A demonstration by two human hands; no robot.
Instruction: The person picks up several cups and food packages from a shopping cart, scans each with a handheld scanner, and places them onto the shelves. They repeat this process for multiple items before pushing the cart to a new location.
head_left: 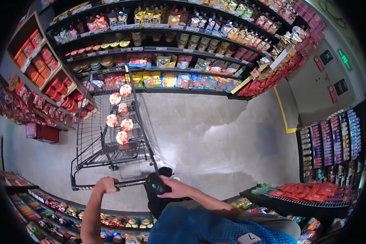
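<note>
A black wire shopping cart stands before me on the left side of the aisle. My left hand is closed around its handlebar. At the handlebar's right end, my right hand grips a round black unit with a small green mark. Several round tubs with red-and-white lids, such as this tub, lie in the cart; one brownish tub is on its side. What the tubs contain cannot be read.
Shelves of bagged snacks run across the far side, near the cart's front. A wooden rack of red packages is at left. Grey floor extends right of the cart. A wire shelf with red packets juts in at lower right.
</note>
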